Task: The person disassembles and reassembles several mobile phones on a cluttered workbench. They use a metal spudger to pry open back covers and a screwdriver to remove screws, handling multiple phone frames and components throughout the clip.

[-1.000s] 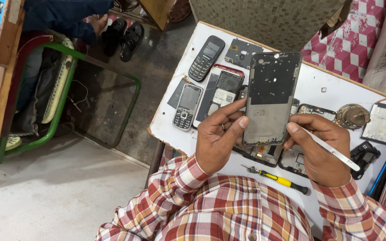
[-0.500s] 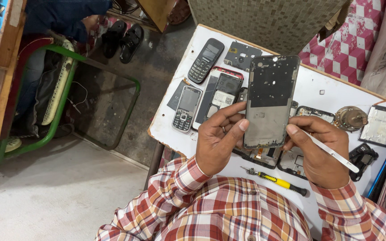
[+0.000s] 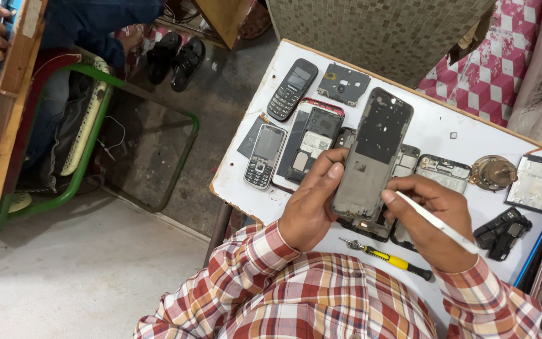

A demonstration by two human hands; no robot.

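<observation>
Phone frame (image 3: pixel 371 157): long axis upright, top pointing away; left hand (image 3: pixel 312 204) grasping its near-left edge, right hand (image 3: pixel 431 216) pinching white stylus (image 3: pixel 437 223) beside it. Unchanged since earlier.

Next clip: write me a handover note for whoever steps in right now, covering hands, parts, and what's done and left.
Left hand holds the phone frame tilted above the table.
Right hand grips a white tool, tip at the frame's lower edge.
Frame is stripped, insides exposed. Other opened phones lie beneath; a yellow screwdriver lies near the wearer.
Done: phone opened. Left: whatever the tool is working at the frame's edge; too small to tell.
</observation>
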